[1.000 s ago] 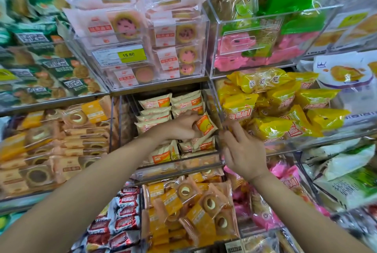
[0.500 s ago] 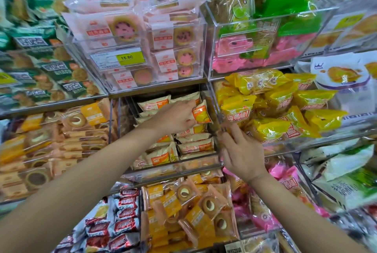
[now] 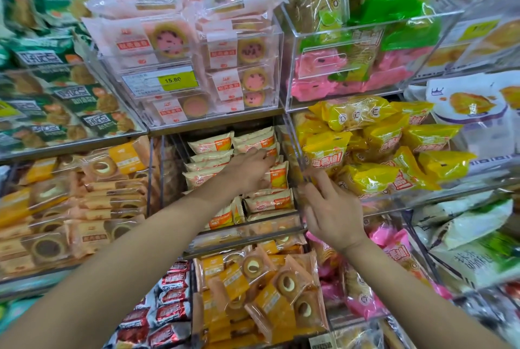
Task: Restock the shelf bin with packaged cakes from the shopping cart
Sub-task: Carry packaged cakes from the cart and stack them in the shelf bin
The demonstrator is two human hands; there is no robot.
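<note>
Head view, centre of frame: I watch the left hand (image 3: 249,170) reach into the clear shelf bin (image 3: 247,231), fingers curled over a cream-and-orange packaged cake (image 3: 278,175) standing on edge at the right of the stack, apparently to seat it among the flat-lying packets (image 3: 211,146). The right hand (image 3: 333,212) sits at the bin's right front corner, fingers loosely spread and grasping nothing I can make out, touching the acrylic wall, likely to steady it. Yellow snack bags (image 3: 374,151) crowd just right of that wall; ring cakes (image 3: 264,289) fill the bin below. Open room remains only near the bin's top, under the upper shelf lip. No shopping cart shows in frame.
</note>
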